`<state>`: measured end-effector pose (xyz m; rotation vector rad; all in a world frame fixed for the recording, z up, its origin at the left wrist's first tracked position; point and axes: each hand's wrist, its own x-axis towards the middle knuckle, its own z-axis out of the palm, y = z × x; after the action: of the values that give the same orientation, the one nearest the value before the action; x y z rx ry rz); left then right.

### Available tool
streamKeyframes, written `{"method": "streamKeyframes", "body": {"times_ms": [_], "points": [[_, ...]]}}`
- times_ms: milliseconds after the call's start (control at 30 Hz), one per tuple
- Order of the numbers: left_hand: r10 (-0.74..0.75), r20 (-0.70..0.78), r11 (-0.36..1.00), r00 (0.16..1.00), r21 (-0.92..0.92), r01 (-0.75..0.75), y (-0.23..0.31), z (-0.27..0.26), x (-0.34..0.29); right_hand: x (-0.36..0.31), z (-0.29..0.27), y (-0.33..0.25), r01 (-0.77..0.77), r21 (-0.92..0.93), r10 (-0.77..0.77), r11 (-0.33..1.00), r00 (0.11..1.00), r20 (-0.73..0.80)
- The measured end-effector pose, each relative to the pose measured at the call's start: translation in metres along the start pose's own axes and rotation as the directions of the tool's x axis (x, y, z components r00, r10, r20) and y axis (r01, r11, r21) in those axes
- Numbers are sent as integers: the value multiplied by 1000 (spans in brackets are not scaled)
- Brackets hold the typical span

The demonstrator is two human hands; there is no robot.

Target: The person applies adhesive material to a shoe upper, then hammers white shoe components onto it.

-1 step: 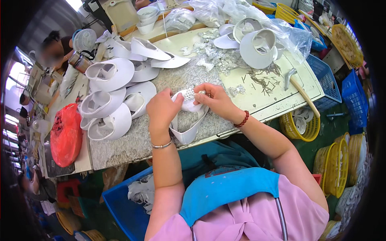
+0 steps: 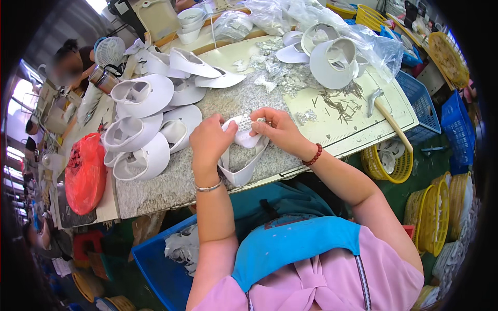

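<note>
A white shoe upper (image 2: 245, 172) lies at the table's front edge, its rounded toe turned up between my hands and its heel loop toward me. A sparkly, studded bow (image 2: 244, 123) sits on the toe. My left hand (image 2: 209, 137) grips the toe's left side, thumb on top and fingers hidden underneath. Thumb and index finger of my right hand (image 2: 280, 130) pinch together at the bow's right end, partly covering it. To the left, more white uppers (image 2: 147, 96) are heaped; a loose white bow (image 2: 265, 84) lies beyond my hands.
Grey matting (image 2: 150, 199) covers part of the table. Thin brown nail-like pieces (image 2: 340, 106) and a wooden-handled hammer (image 2: 391, 120) lie right, the handle overhanging the edge. Stacked uppers (image 2: 329, 67) stand at the far right. A red bag (image 2: 85, 176) sits left; a yellow basket (image 2: 404, 168) stands below the table.
</note>
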<state>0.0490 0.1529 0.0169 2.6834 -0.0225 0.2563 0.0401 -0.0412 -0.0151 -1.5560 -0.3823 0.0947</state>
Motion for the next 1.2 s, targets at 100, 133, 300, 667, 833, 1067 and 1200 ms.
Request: {"method": "streamKeyframes", "body": {"times_ms": [100, 133, 300, 667, 833, 1067, 1200], "points": [[45, 160, 995, 986, -97, -30, -13, 0, 7, -8, 3, -6, -5, 45, 1, 999, 997, 73], [94, 244, 976, 965, -212, -42, -16, -1, 9, -10, 3, -8, -3, 47, 0, 999, 997, 75], [114, 115, 672, 987, -741, 9, 11, -13, -8, -27, 2, -45, 310, -299, -324, 902, 946, 5], [-15, -69, 345, 998, -937, -59, 44, 3, -62, -56, -5, -37, 677, -580, -625, 452, 705, 335], [76, 19, 472, 997, -881, -19, 50, -16, -70, -63, -5, -39, 624, -609, -704, 489, 695, 147], [116, 25, 409, 993, -912, -25, 59, -23, -82, -69, -9, -49, 590, -666, -716, 456, 687, 119], [121, 42, 425, 992, -905, -14, 61, -24, -87, -70, -12, -55, 595, -611, -702, 522, 707, 89]]}}
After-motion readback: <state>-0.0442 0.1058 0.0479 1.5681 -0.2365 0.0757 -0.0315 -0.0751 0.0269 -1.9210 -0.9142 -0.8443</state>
